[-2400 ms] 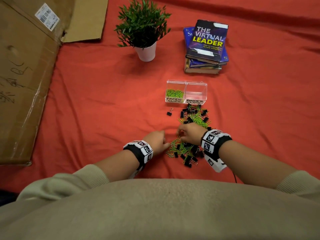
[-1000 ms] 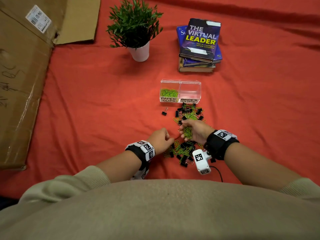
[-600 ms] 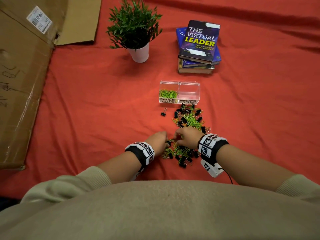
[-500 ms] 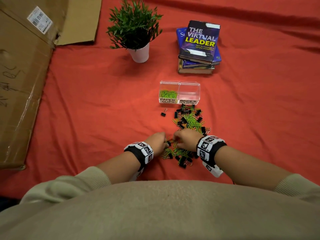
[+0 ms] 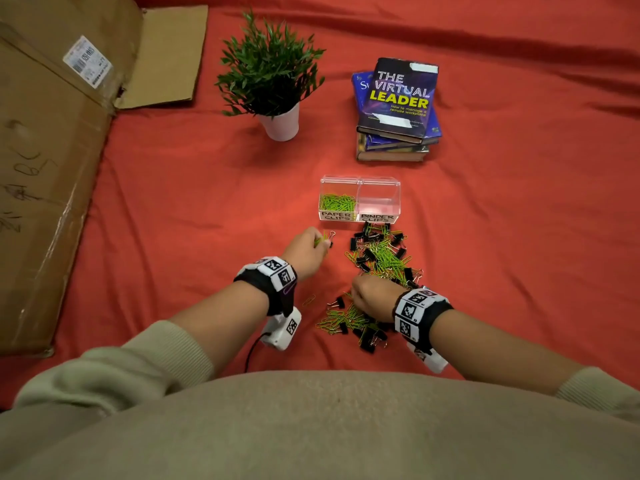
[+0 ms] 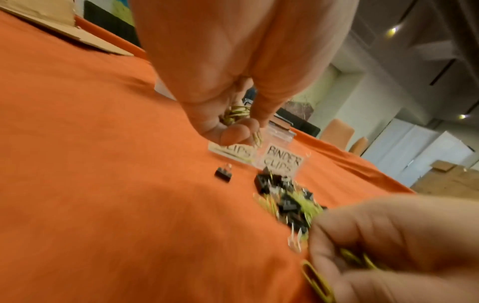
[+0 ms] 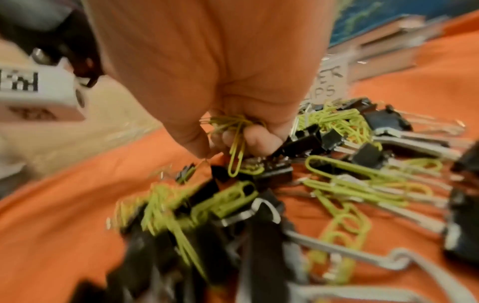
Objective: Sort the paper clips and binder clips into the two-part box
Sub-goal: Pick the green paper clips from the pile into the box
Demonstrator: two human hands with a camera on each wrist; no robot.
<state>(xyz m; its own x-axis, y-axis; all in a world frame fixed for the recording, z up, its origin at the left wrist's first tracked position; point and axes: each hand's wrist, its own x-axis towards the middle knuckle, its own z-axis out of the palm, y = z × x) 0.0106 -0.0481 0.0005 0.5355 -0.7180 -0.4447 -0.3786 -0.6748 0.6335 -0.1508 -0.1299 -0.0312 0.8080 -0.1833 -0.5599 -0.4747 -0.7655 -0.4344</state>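
Observation:
A clear two-part box point(image 5: 360, 183) stands mid-cloth; its left part, labelled PAPER CLIPS, holds green paper clips point(image 5: 337, 202), and the BINDER CLIPS part looks empty. Before it lies a mixed pile of green paper clips and black binder clips point(image 5: 379, 258), reaching back to a nearer heap point(image 5: 346, 322). My left hand point(image 5: 320, 242) hovers just short of the box's left front, gripping a bunch of green paper clips point(image 6: 237, 114). My right hand point(image 5: 356, 299) rests on the nearer heap, fingers curled round several green paper clips point(image 7: 237, 127).
A lone binder clip point(image 5: 331, 236) lies beside my left hand, and a single paper clip point(image 5: 308, 300) lies by the left wrist. Behind the box stand a potted plant point(image 5: 273, 84) and a stack of books point(image 5: 396, 109). A flattened cardboard box point(image 5: 45, 150) covers the left side.
My left hand has left the nearer heap and moved forward towards the box with paper clips in it. My right hand stays on the heap, gathering clips.

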